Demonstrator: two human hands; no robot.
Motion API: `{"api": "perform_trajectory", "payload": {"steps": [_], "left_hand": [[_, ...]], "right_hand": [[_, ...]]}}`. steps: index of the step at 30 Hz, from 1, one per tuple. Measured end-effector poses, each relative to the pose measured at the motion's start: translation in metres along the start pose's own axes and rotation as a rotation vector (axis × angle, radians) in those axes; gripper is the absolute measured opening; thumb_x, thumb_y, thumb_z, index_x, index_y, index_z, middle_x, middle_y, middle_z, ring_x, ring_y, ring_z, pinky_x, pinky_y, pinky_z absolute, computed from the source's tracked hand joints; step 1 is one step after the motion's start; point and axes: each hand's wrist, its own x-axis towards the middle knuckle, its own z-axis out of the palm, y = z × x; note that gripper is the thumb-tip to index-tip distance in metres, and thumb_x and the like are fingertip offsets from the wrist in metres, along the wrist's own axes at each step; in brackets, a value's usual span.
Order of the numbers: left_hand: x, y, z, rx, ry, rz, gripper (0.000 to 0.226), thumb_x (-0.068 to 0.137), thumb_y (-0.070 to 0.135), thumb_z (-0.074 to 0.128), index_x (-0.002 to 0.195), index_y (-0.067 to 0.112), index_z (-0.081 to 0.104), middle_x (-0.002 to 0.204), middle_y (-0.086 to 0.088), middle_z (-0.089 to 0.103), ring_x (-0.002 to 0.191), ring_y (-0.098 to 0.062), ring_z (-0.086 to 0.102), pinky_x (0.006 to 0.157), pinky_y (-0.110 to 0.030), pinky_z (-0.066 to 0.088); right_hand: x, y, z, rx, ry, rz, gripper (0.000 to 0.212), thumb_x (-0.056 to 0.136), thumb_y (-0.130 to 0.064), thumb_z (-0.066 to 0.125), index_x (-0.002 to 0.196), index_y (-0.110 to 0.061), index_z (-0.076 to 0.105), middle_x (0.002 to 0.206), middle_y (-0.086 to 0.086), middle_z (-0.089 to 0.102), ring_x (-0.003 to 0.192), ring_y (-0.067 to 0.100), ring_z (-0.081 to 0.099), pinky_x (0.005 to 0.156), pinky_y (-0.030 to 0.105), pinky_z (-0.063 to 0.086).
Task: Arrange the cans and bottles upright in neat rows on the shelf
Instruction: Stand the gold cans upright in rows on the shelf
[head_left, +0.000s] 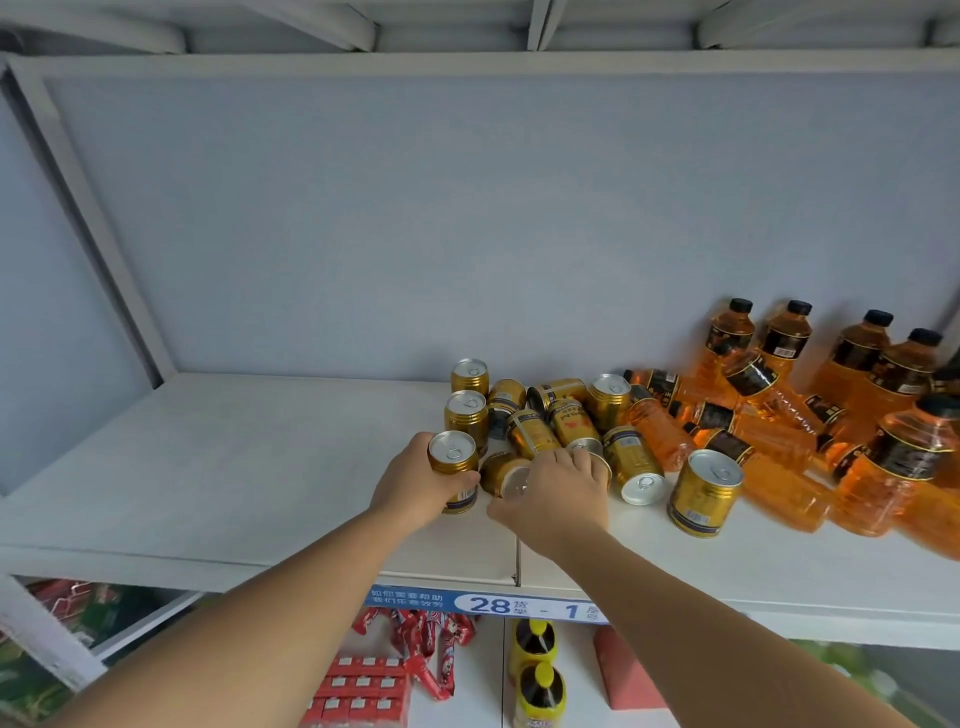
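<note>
We scan shelf (208, 467). Bottles (852, 358) well right of held can (453, 467): some standing at back, several toppled. Loose cans (571, 421) jumbled behind and right of held can; two stand in column right behind it. Left hand (415, 483) wraps held can, upright. Right hand (561, 488) curls just right of held can, over lying can (501, 470); whether it grips, we cannot tell. Lying can sits just beside held can, long axis back-left to front-right, silver end toward us. We judge right hand nearer for tipping it upright.
</note>
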Motion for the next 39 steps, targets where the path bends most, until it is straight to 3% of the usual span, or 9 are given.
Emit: {"api": "perform_trajectory", "payload": {"steps": [7, 12, 15, 19, 24, 27, 32, 36, 39], "left_hand": [[-0.002, -0.005, 0.003, -0.013, 0.009, -0.017, 0.064, 0.073, 0.046, 0.087, 0.122, 0.034, 0.048, 0.124, 0.005, 0.066, 0.106, -0.014, 0.061, 0.087, -0.031, 0.052], [-0.004, -0.021, 0.01, -0.001, -0.026, -0.038, 0.087, 0.065, 0.05, 0.091, 0.136, 0.028, 0.046, 0.131, 0.005, 0.064, 0.114, -0.014, 0.06, 0.095, -0.031, 0.05], [-0.003, -0.027, 0.015, 0.018, -0.051, -0.047, 0.086, 0.066, 0.052, 0.089, 0.137, 0.028, 0.047, 0.133, 0.006, 0.064, 0.118, -0.017, 0.061, 0.098, -0.034, 0.051], [-0.004, -0.029, 0.018, 0.023, -0.039, -0.019, 0.079, 0.067, 0.055, 0.087, 0.132, 0.031, 0.049, 0.127, 0.007, 0.067, 0.115, -0.016, 0.063, 0.094, -0.032, 0.05], [-0.006, -0.027, 0.017, 0.018, -0.007, -0.013, 0.074, 0.065, 0.058, 0.087, 0.127, 0.034, 0.054, 0.122, 0.012, 0.069, 0.108, -0.01, 0.063, 0.091, -0.03, 0.05], [-0.005, -0.025, 0.012, 0.037, 0.017, -0.022, 0.073, 0.066, 0.057, 0.087, 0.127, 0.032, 0.056, 0.122, 0.011, 0.07, 0.108, -0.012, 0.064, 0.094, -0.036, 0.053], [-0.002, -0.028, -0.015, 0.017, 0.057, -0.045, 0.066, 0.064, 0.053, 0.088, 0.12, 0.032, 0.06, 0.113, 0.009, 0.071, 0.103, -0.014, 0.066, 0.092, -0.038, 0.055], [0.001, -0.039, -0.047, 0.016, 0.107, -0.074, 0.064, 0.065, 0.052, 0.089, 0.118, 0.028, 0.061, 0.108, 0.008, 0.071, 0.1, -0.014, 0.066, 0.09, -0.037, 0.055], [0.007, -0.054, -0.076, 0.015, 0.133, -0.093, 0.061, 0.066, 0.048, 0.091, 0.116, 0.027, 0.062, 0.106, 0.008, 0.072, 0.099, -0.014, 0.067, 0.091, -0.037, 0.055]], "right_hand": [[0.004, 0.003, -0.001, 0.128, 0.012, -0.031, 0.079, 0.055, -0.084, 0.031, 0.101, -0.025, 0.056, 0.096, -0.004, 0.06, 0.105, 0.022, 0.052, 0.101, 0.043, 0.03], [0.011, 0.006, 0.003, 0.146, -0.004, -0.049, 0.066, 0.058, -0.084, 0.035, 0.09, -0.028, 0.05, 0.08, -0.009, 0.052, 0.086, 0.017, 0.047, 0.095, 0.041, 0.028], [0.014, 0.007, 0.006, 0.174, -0.011, -0.054, 0.063, 0.062, -0.083, 0.035, 0.092, -0.029, 0.05, 0.082, -0.009, 0.055, 0.094, 0.019, 0.053, 0.097, 0.042, 0.029], [0.015, 0.01, 0.013, 0.221, -0.005, -0.07, 0.076, 0.065, -0.087, 0.036, 0.11, -0.03, 0.056, 0.102, -0.006, 0.065, 0.109, 0.02, 0.054, 0.104, 0.04, 0.033], [0.017, 0.013, 0.015, 0.254, 0.008, -0.155, 0.073, 0.063, -0.089, 0.041, 0.107, -0.032, 0.054, 0.098, -0.011, 0.066, 0.104, 0.015, 0.057, 0.107, 0.036, 0.032], [0.021, 0.015, 0.013, 0.276, 0.024, -0.219, 0.068, 0.065, -0.087, 0.043, 0.102, -0.032, 0.057, 0.088, -0.013, 0.065, 0.094, 0.01, 0.058, 0.109, 0.034, 0.033], [0.03, 0.005, 0.001, 0.301, 0.09, -0.262, 0.059, 0.068, -0.085, 0.046, 0.094, -0.033, 0.055, 0.079, -0.014, 0.06, 0.079, 0.01, 0.057, 0.087, 0.035, 0.04], [0.041, -0.023, -0.008, 0.489, 0.092, -0.28, 0.05, 0.066, -0.08, 0.058, 0.09, -0.037, 0.051, 0.073, -0.018, 0.059, 0.067, 0.0, 0.057, 0.055, 0.023, 0.047], [0.051, -0.052, -0.008, 0.617, 0.04, -0.265, 0.052, 0.065, -0.077, 0.062, 0.094, -0.036, 0.053, 0.075, -0.016, 0.062, 0.066, 0.0, 0.06, 0.05, 0.02, 0.047]]}}
